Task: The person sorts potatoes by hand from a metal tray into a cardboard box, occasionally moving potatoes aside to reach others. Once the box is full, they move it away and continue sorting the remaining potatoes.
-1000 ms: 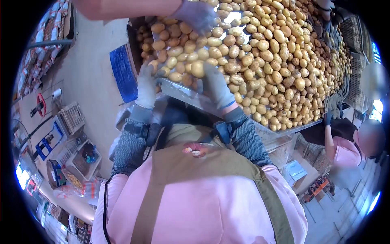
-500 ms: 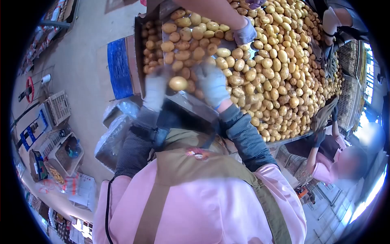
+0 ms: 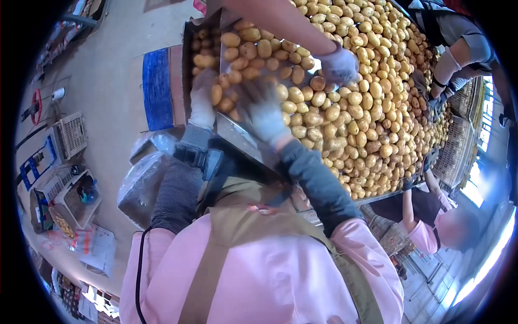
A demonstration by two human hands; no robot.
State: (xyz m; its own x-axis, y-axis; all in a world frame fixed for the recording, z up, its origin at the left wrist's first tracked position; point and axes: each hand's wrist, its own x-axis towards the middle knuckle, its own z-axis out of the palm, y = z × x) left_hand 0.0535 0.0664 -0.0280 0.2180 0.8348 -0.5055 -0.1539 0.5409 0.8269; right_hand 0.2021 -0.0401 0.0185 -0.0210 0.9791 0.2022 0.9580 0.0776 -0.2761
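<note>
At the near edge, apron [image 3: 234, 221]: it lay between the worker and the metal rim [image 3: 241, 137], and probably kept wet and dirt off the clothes.
Sleeves [image 3: 175, 191]: dark covers wrapped both forearms, likely as a guard for the arms.
Rim: it ran along the near side of the potatoes, where it could stop them from rolling off.
Left hand [image 3: 202, 105]: gloved, it reached forward beside the side trough [image 3: 187, 70], wrist nearly straight, forearm rising from below. Blur hid the fingers; whether they were wide, narrow or round a potato could not be told.
Right hand [image 3: 264, 116]: gloved, it leaned forward and inward over the potatoes, forearm slanting toward the left hand. The fingers were smeared by motion, so their spread and any hold could not be told.
Potatoes [image 3: 356, 110]: they lay on the table [image 3: 386, 196], loosely spread near the hands, which perhaps made single ones easier to reach, and crowded together toward the right.
Trough: its tall wall seemed to keep the potatoes inside apart from the rest.
Co-worker's hand [image 3: 340, 63]: gloved, it came across from the top and bent down over the potatoes, beyond the right hand.
Crates [image 3: 452, 154]: they were stacked past the table, perhaps to save floor space.
</note>
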